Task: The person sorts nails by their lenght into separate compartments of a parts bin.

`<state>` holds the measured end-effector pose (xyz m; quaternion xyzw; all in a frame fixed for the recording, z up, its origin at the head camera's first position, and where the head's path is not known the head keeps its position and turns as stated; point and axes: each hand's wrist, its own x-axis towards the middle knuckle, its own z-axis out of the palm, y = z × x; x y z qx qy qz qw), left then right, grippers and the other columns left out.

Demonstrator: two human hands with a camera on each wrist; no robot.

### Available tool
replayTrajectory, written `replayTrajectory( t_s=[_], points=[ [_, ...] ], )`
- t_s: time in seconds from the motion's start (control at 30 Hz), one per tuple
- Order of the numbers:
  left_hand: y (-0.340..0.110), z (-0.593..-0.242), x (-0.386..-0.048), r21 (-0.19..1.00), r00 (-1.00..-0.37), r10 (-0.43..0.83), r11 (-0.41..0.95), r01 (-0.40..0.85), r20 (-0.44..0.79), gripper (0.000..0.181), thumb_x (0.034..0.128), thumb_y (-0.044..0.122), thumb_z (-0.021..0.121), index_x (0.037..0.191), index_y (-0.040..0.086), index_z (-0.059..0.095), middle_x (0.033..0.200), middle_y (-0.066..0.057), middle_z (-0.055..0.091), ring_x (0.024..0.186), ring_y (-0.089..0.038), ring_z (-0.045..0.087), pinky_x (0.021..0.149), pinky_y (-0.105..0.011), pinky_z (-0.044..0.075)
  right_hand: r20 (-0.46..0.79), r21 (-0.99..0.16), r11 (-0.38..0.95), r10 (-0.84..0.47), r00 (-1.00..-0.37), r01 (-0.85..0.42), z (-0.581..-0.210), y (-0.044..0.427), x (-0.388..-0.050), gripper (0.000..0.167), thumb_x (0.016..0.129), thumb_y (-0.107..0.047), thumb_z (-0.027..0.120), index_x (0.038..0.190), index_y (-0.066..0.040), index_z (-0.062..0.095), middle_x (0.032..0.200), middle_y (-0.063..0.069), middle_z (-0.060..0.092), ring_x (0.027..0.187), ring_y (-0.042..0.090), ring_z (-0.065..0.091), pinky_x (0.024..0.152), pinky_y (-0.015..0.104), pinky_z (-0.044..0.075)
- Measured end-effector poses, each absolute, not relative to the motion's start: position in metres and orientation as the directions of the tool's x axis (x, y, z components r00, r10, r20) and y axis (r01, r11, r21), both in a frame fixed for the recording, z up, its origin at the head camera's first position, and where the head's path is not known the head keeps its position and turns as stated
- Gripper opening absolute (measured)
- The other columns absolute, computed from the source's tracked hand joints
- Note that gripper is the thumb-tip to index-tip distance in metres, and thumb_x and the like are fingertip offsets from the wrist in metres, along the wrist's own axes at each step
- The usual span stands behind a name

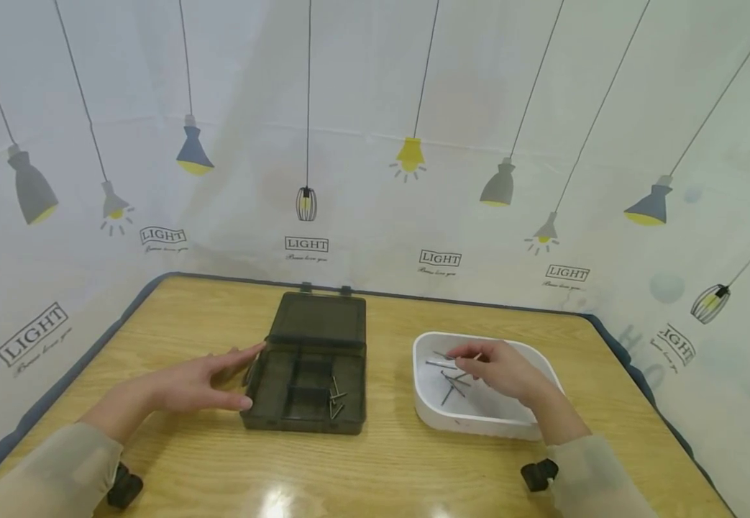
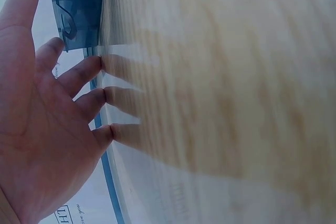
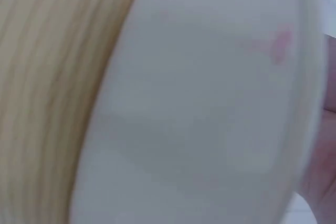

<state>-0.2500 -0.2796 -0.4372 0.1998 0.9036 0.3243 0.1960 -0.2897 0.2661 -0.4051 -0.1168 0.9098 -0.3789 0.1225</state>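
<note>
A dark see-through compartment box (image 1: 264,392) lies on the table with its lid (image 1: 323,316) raised back. Several thin metal pieces (image 1: 336,396), like nails or screws, are in its right compartment. My left hand (image 1: 196,385) lies at the box's left side, fingers spread and fairly straight, thumb tip at the near left corner; in the left wrist view, fingertips (image 2: 107,95) rest on the table. My right hand (image 1: 500,367) reaches into a white tray (image 1: 478,424), fingertips bent over similar thin metal pieces (image 1: 454,385). Whether they pinch one is unclear. The tray wall (image 3: 199,103) fills the right wrist view.
The wooden table (image 1: 387,475) has a dark blue edge. Behind and beside it hangs a pale cloth (image 1: 362,86) printed with lamps. Bare wood separates the box from the tray. Black straps (image 1: 538,475) sit at both wrists.
</note>
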Motion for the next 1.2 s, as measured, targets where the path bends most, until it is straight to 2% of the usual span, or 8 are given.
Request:
replayTrajectory(
  t_s=[0.2, 0.4, 0.6, 0.67, 0.83, 0.97, 1.2],
  points=[
    [-0.281, -0.440, -0.251, 0.658, -0.845, 0.493, 0.709, 0.253, -0.206, 0.098, 0.1002, 0.058, 0.075, 0.177, 0.036, 0.019, 0.182, -0.021, 0.019, 0.167, -0.056, 0.010, 0.125, -0.087, 0.011, -0.037, -0.775, 0.594, -0.386, -0.922, -0.217, -0.391, 0.241, -0.280, 0.026, 0.108, -0.024, 0.071, 0.132, -0.016, 0.078, 0.121, 0.014, 0.076, 0.097, 0.031, 0.066, 0.078, 0.036, 0.059],
    [-0.281, -0.442, -0.253, 0.667, -0.842, 0.499, 0.700, 0.254, -0.203, 0.099, 0.1000, 0.057, 0.076, 0.178, 0.034, 0.020, 0.182, -0.019, 0.021, 0.167, -0.056, 0.009, 0.125, -0.086, 0.010, -0.004, -0.819, 0.514, -0.451, -0.893, -0.256, -0.378, 0.199, -0.271, 0.025, 0.109, -0.025, 0.070, 0.130, -0.012, 0.076, 0.108, 0.011, 0.072, 0.085, 0.026, 0.062, 0.066, 0.030, 0.053],
    [-0.281, -0.441, -0.253, 0.659, -0.845, 0.495, 0.707, 0.258, -0.201, 0.099, 0.0994, 0.057, 0.077, 0.177, 0.034, 0.021, 0.182, -0.021, 0.020, 0.166, -0.057, 0.010, 0.125, -0.086, 0.010, 0.022, -0.836, 0.456, -0.525, -0.851, -0.303, -0.369, 0.158, -0.266, 0.023, 0.111, -0.024, 0.067, 0.130, -0.013, 0.075, 0.117, 0.014, 0.074, 0.090, 0.023, 0.068, 0.082, 0.038, 0.060],
    [-0.281, -0.440, -0.253, 0.658, -0.846, 0.492, 0.709, 0.254, -0.205, 0.099, 0.0993, 0.057, 0.077, 0.177, 0.035, 0.021, 0.182, -0.022, 0.019, 0.166, -0.057, 0.009, 0.124, -0.087, 0.009, 0.022, -0.838, 0.450, -0.536, -0.844, -0.308, -0.368, 0.147, -0.267, 0.021, 0.111, -0.024, 0.067, 0.129, -0.015, 0.075, 0.115, 0.011, 0.074, 0.090, 0.024, 0.070, 0.079, 0.037, 0.060],
    [-0.281, -0.439, -0.254, 0.667, -0.842, 0.497, 0.702, 0.247, -0.210, 0.099, 0.1001, 0.056, 0.076, 0.178, 0.034, 0.020, 0.182, -0.021, 0.020, 0.167, -0.056, 0.008, 0.125, -0.086, 0.010, 0.004, -0.864, 0.419, -0.549, -0.836, -0.279, -0.371, 0.121, -0.272, 0.018, 0.109, -0.023, 0.071, 0.124, -0.014, 0.074, 0.114, 0.012, 0.076, 0.092, 0.039, 0.074, 0.063, 0.029, 0.052],
    [-0.281, -0.439, -0.254, 0.668, -0.840, 0.499, 0.702, 0.248, -0.213, 0.098, 0.1003, 0.057, 0.076, 0.178, 0.034, 0.020, 0.183, -0.018, 0.021, 0.168, -0.056, 0.008, 0.125, -0.086, 0.010, -0.009, -0.876, 0.403, -0.563, -0.827, -0.265, -0.381, 0.103, -0.276, 0.019, 0.108, -0.021, 0.071, 0.122, -0.010, 0.074, 0.116, 0.013, 0.076, 0.096, 0.047, 0.074, 0.061, 0.030, 0.054],
    [-0.281, -0.442, -0.255, 0.660, -0.844, 0.491, 0.710, 0.245, -0.214, 0.097, 0.0996, 0.059, 0.076, 0.177, 0.037, 0.022, 0.182, -0.023, 0.019, 0.167, -0.057, 0.009, 0.124, -0.087, 0.012, 0.014, -0.855, 0.428, -0.543, -0.839, -0.292, -0.399, 0.073, -0.279, 0.016, 0.106, -0.025, 0.076, 0.116, -0.013, 0.079, 0.109, 0.001, 0.077, 0.088, 0.021, 0.071, 0.079, 0.041, 0.063]
  ],
)
